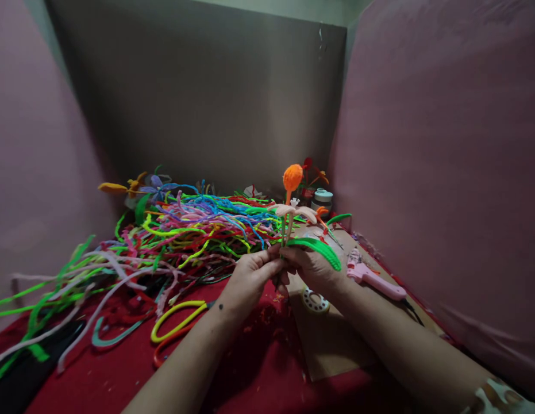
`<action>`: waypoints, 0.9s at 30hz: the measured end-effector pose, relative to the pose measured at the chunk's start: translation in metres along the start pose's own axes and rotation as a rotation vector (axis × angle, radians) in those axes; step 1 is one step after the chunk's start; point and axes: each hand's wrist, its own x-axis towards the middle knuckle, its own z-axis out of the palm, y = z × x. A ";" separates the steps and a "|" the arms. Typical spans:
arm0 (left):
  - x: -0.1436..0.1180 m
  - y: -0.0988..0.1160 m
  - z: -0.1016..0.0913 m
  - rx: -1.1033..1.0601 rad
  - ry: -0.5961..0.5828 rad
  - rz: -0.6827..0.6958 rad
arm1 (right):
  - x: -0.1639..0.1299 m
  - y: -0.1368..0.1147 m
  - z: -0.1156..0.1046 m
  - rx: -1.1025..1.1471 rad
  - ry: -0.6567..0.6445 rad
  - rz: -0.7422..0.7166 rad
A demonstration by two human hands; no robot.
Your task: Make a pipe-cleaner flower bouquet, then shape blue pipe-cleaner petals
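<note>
"Pipe-cleaner flower bunch, where is it exactly?"

"It is held upright in front of the right end of the pipe-cleaner heap. It has an orange bud at the top, pale pink petals below, and a green leaf which bends over the right hand."

"And how are the two hands?"

"The left hand pinches the stems between thumb and fingers. The right hand is also closed on these stems, but some of its fingers I cannot see well."

"What else lies near the heap?"

"In front of it are scissors with yellow and orange handles, partly behind the left forearm. To the right of it is a pink glue gun, on a brown board. Behind its right end stands a jar with a light blue lid."
</note>
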 end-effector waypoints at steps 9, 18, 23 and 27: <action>0.000 0.002 -0.002 0.195 0.192 0.190 | 0.004 -0.012 -0.014 -0.560 -0.066 0.044; 0.005 -0.012 -0.005 0.244 0.417 0.233 | 0.046 -0.037 -0.122 -1.581 0.263 0.655; 0.008 -0.020 -0.005 0.210 0.415 0.289 | 0.062 -0.017 -0.141 -1.572 0.306 0.773; 0.009 -0.022 -0.008 0.224 0.427 0.283 | 0.061 -0.013 -0.152 -1.541 0.399 0.734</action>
